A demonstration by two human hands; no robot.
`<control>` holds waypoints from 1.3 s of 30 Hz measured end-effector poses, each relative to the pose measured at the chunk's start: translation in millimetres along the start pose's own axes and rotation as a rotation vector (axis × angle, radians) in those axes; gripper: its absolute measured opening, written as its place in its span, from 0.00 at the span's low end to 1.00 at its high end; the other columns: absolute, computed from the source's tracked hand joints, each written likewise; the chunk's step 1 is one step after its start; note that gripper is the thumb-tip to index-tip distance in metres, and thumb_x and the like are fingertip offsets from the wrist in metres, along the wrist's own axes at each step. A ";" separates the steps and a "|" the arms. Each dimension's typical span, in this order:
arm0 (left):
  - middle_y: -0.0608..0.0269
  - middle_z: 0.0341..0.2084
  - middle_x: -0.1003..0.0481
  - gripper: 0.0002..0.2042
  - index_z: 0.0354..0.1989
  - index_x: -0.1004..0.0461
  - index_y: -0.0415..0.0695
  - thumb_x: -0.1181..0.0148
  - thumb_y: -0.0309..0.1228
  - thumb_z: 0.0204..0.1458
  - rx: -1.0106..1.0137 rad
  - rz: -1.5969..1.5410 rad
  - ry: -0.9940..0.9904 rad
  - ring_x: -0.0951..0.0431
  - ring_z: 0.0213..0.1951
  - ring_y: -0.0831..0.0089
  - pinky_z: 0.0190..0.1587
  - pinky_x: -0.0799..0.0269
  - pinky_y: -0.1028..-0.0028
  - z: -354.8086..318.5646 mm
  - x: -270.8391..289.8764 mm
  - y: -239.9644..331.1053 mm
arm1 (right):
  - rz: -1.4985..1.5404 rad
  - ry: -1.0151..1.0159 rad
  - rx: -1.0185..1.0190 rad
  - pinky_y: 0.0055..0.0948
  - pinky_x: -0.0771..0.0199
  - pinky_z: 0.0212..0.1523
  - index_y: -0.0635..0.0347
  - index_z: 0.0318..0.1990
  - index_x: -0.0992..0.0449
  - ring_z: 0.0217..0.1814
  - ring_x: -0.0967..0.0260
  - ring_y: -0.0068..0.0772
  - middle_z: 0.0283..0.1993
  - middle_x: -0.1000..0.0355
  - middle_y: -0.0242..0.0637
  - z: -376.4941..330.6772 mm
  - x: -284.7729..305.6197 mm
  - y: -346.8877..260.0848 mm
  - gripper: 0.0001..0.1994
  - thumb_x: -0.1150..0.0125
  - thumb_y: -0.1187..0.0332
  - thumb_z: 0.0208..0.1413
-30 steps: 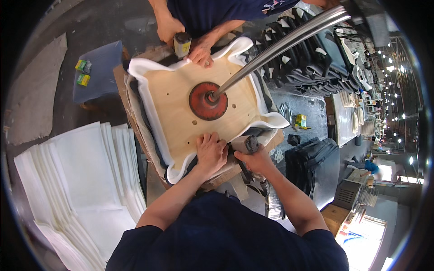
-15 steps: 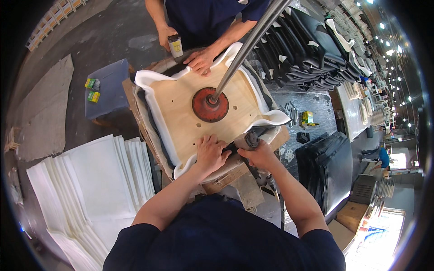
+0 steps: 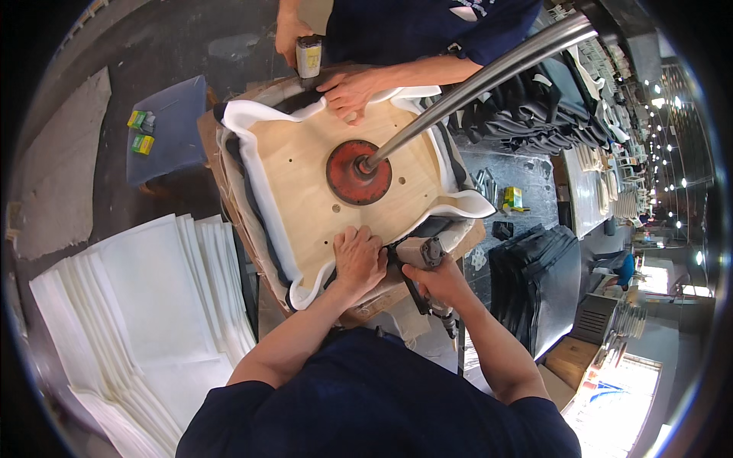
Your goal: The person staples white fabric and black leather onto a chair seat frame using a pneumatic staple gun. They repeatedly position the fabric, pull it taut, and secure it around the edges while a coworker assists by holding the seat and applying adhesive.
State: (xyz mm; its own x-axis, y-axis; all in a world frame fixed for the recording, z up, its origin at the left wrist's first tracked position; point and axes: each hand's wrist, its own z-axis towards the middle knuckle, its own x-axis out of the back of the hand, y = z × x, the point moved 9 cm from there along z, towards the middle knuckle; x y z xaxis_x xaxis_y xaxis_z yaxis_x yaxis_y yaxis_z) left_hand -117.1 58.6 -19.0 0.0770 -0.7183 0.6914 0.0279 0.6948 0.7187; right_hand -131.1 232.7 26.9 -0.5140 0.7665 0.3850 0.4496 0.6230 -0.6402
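A plywood seat board (image 3: 294, 195) with white foam (image 3: 263, 202) around its edges lies in front of me, pressed by a red round plate (image 3: 343, 174) on a metal rod (image 3: 473, 84). My left hand (image 3: 359, 263) bears on the board's near edge, fingers curled over the black cover (image 3: 431, 227) there; its fingertips are partly hidden. In my right hand (image 3: 443, 281) is a staple gun (image 3: 420, 252), its nose close to my left thumb. Across the board, a co-worker's hand (image 3: 355, 93) presses the far edge, and their other hand (image 3: 292, 38) holds another staple gun (image 3: 308, 57).
White sheets (image 3: 145, 282) are stacked at my left, beyond them a blue-covered stool (image 3: 168, 130) with small boxes (image 3: 142, 143). To the right lie black sheets (image 3: 538, 278), a yellow-green box (image 3: 513, 198) and a pile of black covers (image 3: 527, 107).
My right hand has drawn the staple gun slightly nearer to me. My left hand stays at the near edge. The co-worker leans farther right, and the view has shifted a little.
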 end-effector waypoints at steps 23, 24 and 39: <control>0.60 0.43 0.24 0.15 0.45 0.18 0.47 0.23 0.35 0.51 -0.049 0.016 -0.061 0.26 0.53 0.54 0.55 0.35 0.54 -21.0 22.7 1.6 | 0.191 0.027 0.178 0.25 0.28 0.22 0.61 0.72 0.27 0.21 0.30 0.17 0.36 0.19 0.32 -11.5 -6.8 17.6 0.32 0.22 0.67 0.62; 0.60 0.43 0.24 0.15 0.45 0.19 0.48 0.22 0.35 0.51 -0.047 0.009 -0.055 0.26 0.53 0.55 0.55 0.35 0.54 -19.2 22.1 -0.2 | 0.190 0.021 0.169 0.25 0.29 0.22 0.61 0.72 0.27 0.21 0.30 0.17 0.35 0.19 0.31 -10.6 -6.0 17.4 0.32 0.22 0.67 0.62; 0.61 0.40 0.24 0.08 0.37 0.14 0.49 0.28 0.39 0.56 -0.054 0.013 -0.134 0.28 0.52 0.56 0.56 0.39 0.54 0.0 8.5 -3.3 | 0.102 0.016 0.128 0.25 0.31 0.22 0.60 0.71 0.26 0.22 0.32 0.17 0.35 0.22 0.28 -8.2 -9.2 5.3 0.29 0.25 0.69 0.65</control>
State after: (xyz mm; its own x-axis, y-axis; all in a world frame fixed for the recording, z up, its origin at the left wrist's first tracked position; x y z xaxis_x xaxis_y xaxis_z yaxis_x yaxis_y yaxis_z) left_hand -116.6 50.2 -15.5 -0.0559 -0.7049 0.7071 0.0820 0.7026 0.7068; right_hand -117.9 230.3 25.5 -0.4582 0.8280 0.3231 0.4021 0.5173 -0.7555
